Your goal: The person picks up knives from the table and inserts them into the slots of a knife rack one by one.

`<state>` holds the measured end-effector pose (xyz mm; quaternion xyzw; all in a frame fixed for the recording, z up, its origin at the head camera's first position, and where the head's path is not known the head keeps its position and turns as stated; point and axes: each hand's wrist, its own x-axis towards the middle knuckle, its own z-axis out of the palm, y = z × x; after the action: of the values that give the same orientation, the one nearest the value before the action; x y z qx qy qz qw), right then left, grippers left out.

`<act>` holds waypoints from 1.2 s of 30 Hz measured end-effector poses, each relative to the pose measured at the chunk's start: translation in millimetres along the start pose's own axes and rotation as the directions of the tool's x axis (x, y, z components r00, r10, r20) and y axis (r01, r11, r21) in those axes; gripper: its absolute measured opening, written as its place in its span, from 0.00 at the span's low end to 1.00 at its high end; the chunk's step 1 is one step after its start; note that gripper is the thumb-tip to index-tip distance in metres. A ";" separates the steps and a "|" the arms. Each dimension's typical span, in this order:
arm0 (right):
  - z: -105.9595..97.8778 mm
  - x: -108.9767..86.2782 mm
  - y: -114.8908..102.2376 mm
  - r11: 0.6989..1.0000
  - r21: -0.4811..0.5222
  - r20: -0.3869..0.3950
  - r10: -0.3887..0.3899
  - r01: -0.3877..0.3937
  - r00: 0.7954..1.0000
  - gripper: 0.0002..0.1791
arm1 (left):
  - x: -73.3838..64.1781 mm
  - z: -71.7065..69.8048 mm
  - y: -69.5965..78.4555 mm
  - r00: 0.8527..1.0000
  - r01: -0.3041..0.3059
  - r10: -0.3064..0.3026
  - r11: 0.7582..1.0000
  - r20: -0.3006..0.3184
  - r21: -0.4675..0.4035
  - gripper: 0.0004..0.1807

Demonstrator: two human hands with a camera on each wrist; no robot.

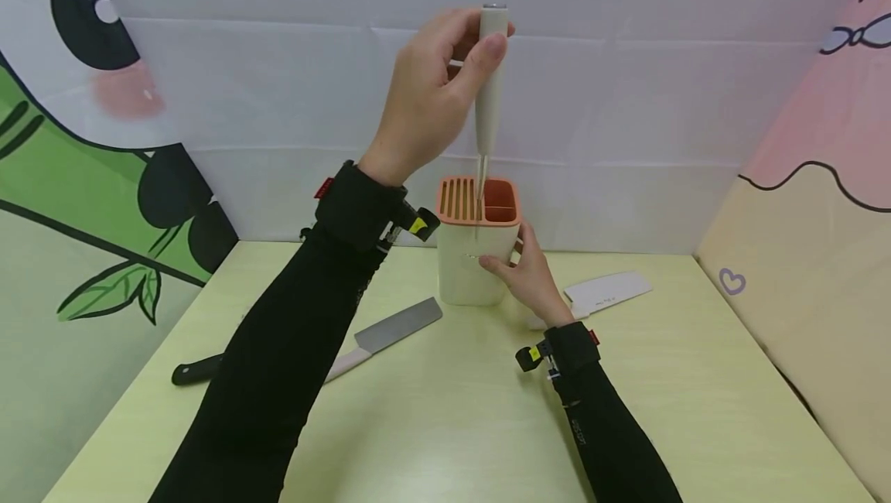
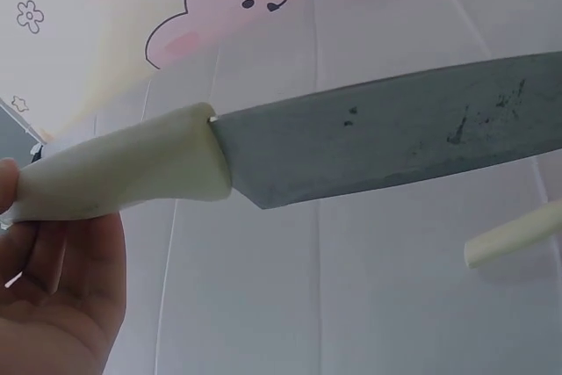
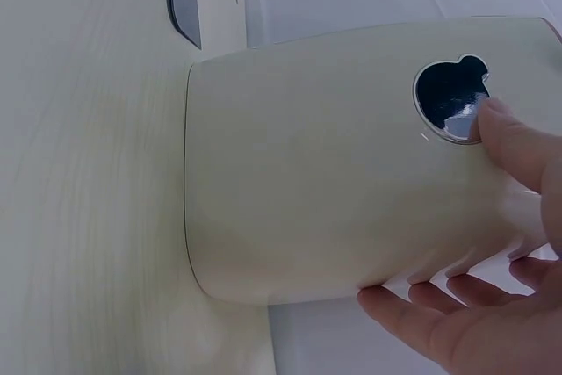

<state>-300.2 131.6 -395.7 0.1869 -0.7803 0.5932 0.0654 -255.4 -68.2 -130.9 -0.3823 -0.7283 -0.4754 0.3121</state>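
Observation:
My left hand (image 1: 435,93) holds a white-handled kitchen knife (image 1: 489,93) upright by its handle, thumb and fingers around it, blade downward. In the left wrist view the broad grey blade (image 2: 378,129) shows dark specks, and its tip lies beyond the frame. Below it stands a cream knife holder (image 1: 465,271) with an orange slotted top (image 1: 457,200). The blade overlaps the top and front in the head view; whether it touches them I cannot tell. Gripping the holder's right side is my right hand (image 1: 532,275), thumb on the front near a dark shiny emblem (image 3: 451,98).
A cleaver (image 1: 398,326) with a pale handle lies left of the holder. Farther left, a black knife handle (image 1: 197,370) sticks out from behind my left forearm. Another wide pale blade (image 1: 607,292) lies right of the holder. A printed cloth wall (image 1: 313,93) rises behind the table.

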 end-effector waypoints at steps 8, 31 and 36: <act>-1.2 -1.3 1.0 1.000 0.011 0.012 -0.001 0.001 1.000 0.53 | 10.0 -2.3 0.9 1.000 0.004 -0.004 0.999 -0.011 0.042 0.15; 3.3 -0.9 2.4 1.000 0.007 0.004 -0.001 0.001 1.000 0.53 | 19.2 -4.1 -14.6 1.000 0.017 -0.015 0.998 -0.027 0.057 0.16; 3.3 -1.2 3.5 1.000 0.007 0.001 0.005 -0.005 1.000 0.53 | 13.7 1.2 -26.8 1.000 0.003 -0.003 0.999 -0.004 0.051 0.16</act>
<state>-300.0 129.5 -400.1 0.1856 -0.7786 0.5961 0.0630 -285.5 -70.4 -132.3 -0.3720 -0.7402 -0.4579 0.3225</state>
